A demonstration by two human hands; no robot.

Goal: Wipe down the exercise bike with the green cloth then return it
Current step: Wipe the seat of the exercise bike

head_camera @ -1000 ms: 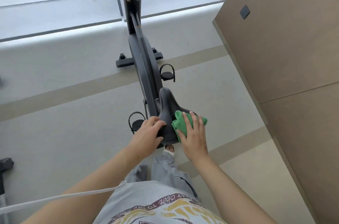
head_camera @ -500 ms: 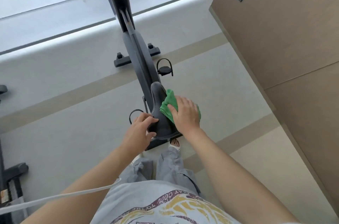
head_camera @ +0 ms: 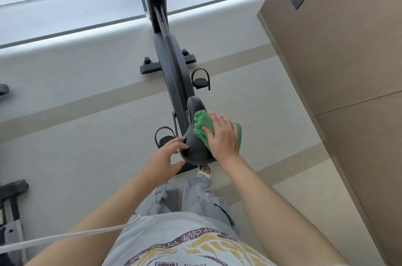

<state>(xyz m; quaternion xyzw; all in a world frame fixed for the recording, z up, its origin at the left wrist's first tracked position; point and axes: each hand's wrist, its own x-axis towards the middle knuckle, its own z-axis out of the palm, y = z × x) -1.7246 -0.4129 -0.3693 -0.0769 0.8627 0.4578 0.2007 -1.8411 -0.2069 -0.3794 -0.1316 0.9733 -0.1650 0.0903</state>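
Versus half a second back: right hand [head_camera: 221, 135] and green cloth [head_camera: 201, 127] sit at much the same spot on the right side of the saddle [head_camera: 194, 133], slightly further toward the rear; a second ago the cloth was lower, at the saddle's rear right edge. Left hand [head_camera: 162, 161] has loosened, fingers now spread with only the tips on the saddle's left rear edge, thumb near the underside.

Grip state: right hand lies flat, fingers straight and together, palm pressing the cloth onto the saddle, not curled round it. Left hand is spread wide, touching the saddle, holding nothing.

Surroundings: exercise bike [head_camera: 171, 63] runs away from the person toward a bright window, front stabiliser bar [head_camera: 148, 67] on the grey floor [head_camera: 76, 135]. Right pedal [head_camera: 201, 81] with strap sits beyond the saddle's nose; left pedal [head_camera: 164, 140] is just beside the left fingertips. Brown wall panel [head_camera: 337, 59] fills the right side, with a small dark square plate [head_camera: 297, 0] on it. Part of another machine [head_camera: 10, 207] at the floor's left edge. White cable [head_camera: 65, 235] crosses the left forearm. A sandalled foot [head_camera: 205, 171] shows below the saddle's rear.

Cloth: bright green, bunched, folds sticking out past the fingertips and the right edge of the hand; most is hidden under the palm. Saddle: black, pale stitching along the edge.
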